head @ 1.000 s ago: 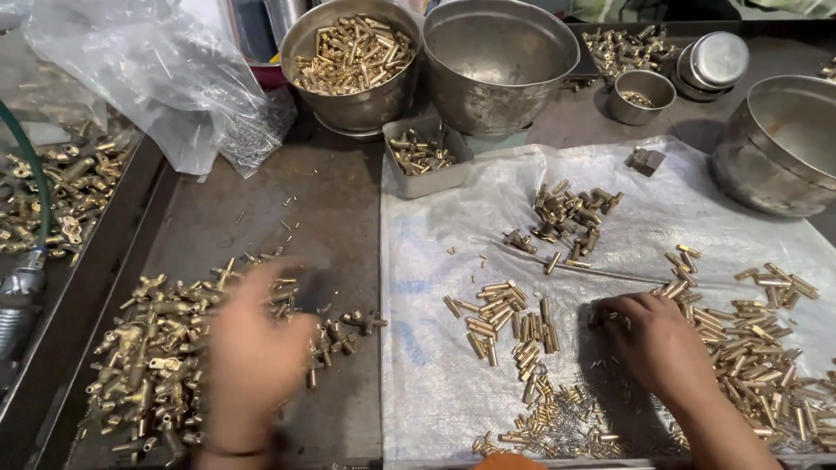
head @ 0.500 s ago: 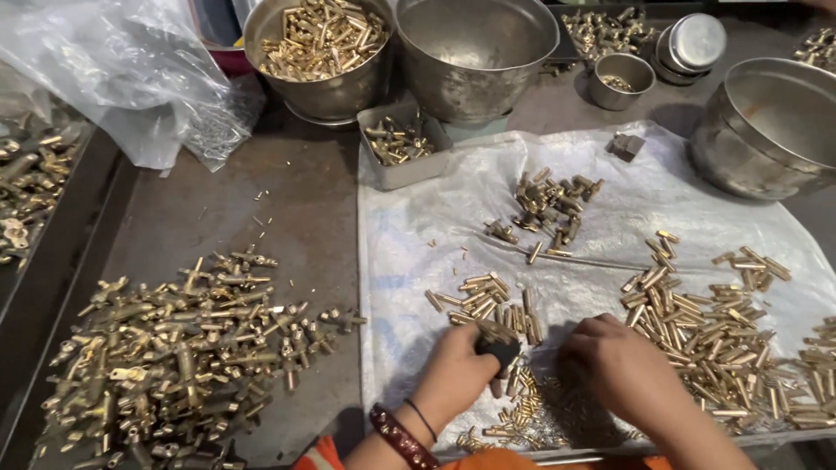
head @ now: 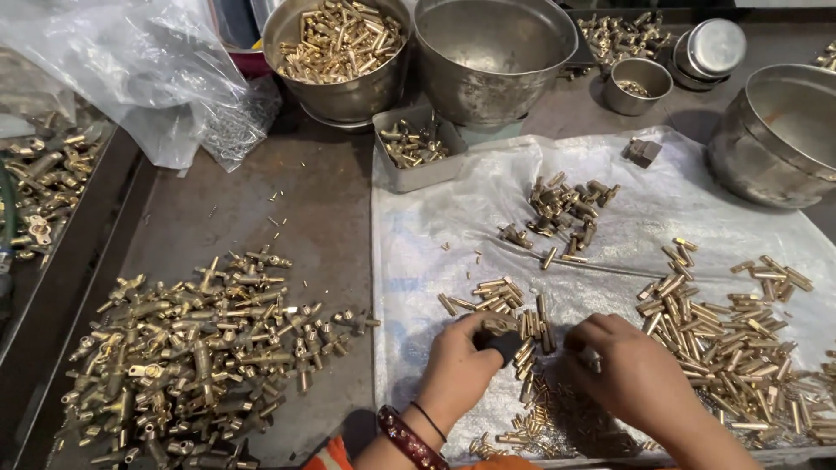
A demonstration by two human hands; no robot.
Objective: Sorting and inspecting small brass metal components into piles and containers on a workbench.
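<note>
Seemingly both hands, left hand (head: 460,370) and right hand (head: 629,370), hide small brass pieces (head: 531,335).

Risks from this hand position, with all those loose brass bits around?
1. The left hand and right hand work right over a heap of small brass pins; a wrist sweep may mix them with the brass tubes beside the right hand.
2. The plastic sheet is wrinkled and looks loose; dragging it might roll pins onto the metal tray.
3. The pile of brass valve fittings lies near the left forearm and could get nudged.
</note>
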